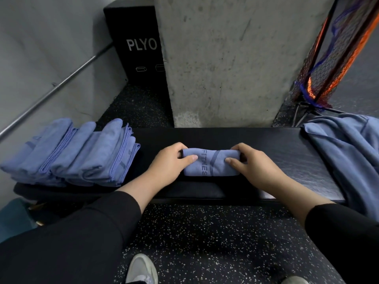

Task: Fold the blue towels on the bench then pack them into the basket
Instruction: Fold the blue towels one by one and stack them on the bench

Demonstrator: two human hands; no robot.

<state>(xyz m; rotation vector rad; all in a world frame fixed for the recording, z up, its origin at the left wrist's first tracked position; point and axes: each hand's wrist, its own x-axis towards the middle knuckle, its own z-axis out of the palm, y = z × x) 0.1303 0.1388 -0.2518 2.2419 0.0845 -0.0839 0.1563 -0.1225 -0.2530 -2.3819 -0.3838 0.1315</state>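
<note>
While both hands are working at the bench [266, 144], the scene is reading thus:
Grip: left hand [167, 163] and right hand [256, 167] are pinching opposite ends of the folded towel [211, 162], thumbs on top, fingers curled behind.
Folded towel: lying flat between the two hands.
Folded stack [69, 154]: sitting left of the grip.
Unfolded towels [348, 148]: draping right of the grip.
</note>
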